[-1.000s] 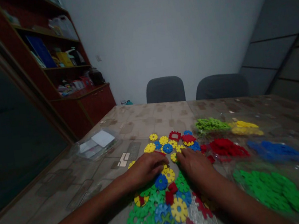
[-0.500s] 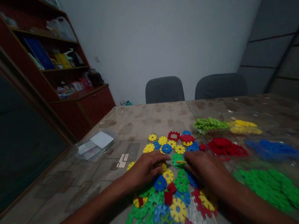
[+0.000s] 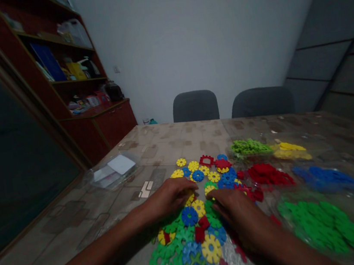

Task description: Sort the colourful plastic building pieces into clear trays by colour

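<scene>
My left hand (image 3: 176,193) is curled, with a yellow notched disc (image 3: 190,198) showing between its thumb and fingers. Opposite it, my right hand (image 3: 235,205) pinches another yellow notched disc (image 3: 210,191) by the edge, its face turned towards me. Beneath and between the hands lie loose plastic interlocking discs: a blue disc (image 3: 189,216), a yellow disc (image 3: 211,248) and several green discs (image 3: 184,236). Small red connector pieces (image 3: 200,234) are among them. My right hand covers part of the pile.
On the right are clear bags of sorted pieces: light green (image 3: 250,146), yellow (image 3: 290,150), red (image 3: 269,175), blue (image 3: 329,176) and green (image 3: 327,223). A clear packet with white paper (image 3: 121,164) lies left. Two grey chairs (image 3: 194,105) stand behind the table (image 3: 165,140).
My right hand has moved left towards my left hand, and its yellow disc has turned from edge-on to face-on. Red and yellow pieces beyond my right hand are now uncovered.
</scene>
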Tool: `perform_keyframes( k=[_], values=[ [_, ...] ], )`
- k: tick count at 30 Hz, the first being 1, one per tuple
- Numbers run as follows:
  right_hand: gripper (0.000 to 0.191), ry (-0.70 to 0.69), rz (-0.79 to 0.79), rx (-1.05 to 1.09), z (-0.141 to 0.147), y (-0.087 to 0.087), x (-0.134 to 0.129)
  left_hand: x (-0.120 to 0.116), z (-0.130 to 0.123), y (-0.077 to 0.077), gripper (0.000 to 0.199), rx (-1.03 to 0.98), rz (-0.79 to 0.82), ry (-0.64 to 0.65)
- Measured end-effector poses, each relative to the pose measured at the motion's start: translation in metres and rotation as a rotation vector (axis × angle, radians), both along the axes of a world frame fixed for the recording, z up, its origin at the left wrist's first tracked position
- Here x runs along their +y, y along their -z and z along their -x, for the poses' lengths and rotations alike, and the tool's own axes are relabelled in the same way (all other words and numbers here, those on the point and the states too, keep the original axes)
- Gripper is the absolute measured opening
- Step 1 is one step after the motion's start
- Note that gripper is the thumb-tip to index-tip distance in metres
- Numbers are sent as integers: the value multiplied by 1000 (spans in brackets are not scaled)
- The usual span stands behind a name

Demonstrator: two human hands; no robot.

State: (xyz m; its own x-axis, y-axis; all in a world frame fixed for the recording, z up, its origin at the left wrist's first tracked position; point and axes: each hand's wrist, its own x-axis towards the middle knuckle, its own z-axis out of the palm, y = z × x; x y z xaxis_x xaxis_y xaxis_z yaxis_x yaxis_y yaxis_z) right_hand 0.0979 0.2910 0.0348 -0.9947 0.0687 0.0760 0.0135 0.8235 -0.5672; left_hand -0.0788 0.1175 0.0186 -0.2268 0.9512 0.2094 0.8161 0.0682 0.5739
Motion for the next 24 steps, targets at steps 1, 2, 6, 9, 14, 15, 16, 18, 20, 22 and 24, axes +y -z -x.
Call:
perform_keyframes(
  k=[1,2,6,9,14,15,16,18,20,22,24],
  values=[
    [23,-5,23,15,0,4,-4,-1,2,0,35,0,-1,-10],
    [24,-4,40,30,0,7,-8,-1,4,0,38,1,7,-12],
    [29,16,13,26,1,17,-16,-5,12,1,42,-7,79,7],
    [42,10,-48,-62,3,18,-16,-7,13,2,40,-22,93,27],
    [40,15,-58,-87,3,21,-13,-8,10,0,41,-23,67,55],
    [38,16,-54,-81,3,23,-12,-8,10,-1,41,-16,73,56],
    [37,16,-49,-74,2,25,-11,-8,9,-2,41,-10,79,56],
    [35,18,-35,-62,1,26,-10,-9,8,-6,39,-9,82,59],
    [29,26,-23,-65,1,23,-9,-9,6,-10,37,-24,78,65],
    [23,40,-21,-80,2,17,-7,-8,5,-14,36,-45,63,67],
    [23,54,-30,-98,3,11,-2,-8,5,-15,38,-50,57,69]
  ],
)
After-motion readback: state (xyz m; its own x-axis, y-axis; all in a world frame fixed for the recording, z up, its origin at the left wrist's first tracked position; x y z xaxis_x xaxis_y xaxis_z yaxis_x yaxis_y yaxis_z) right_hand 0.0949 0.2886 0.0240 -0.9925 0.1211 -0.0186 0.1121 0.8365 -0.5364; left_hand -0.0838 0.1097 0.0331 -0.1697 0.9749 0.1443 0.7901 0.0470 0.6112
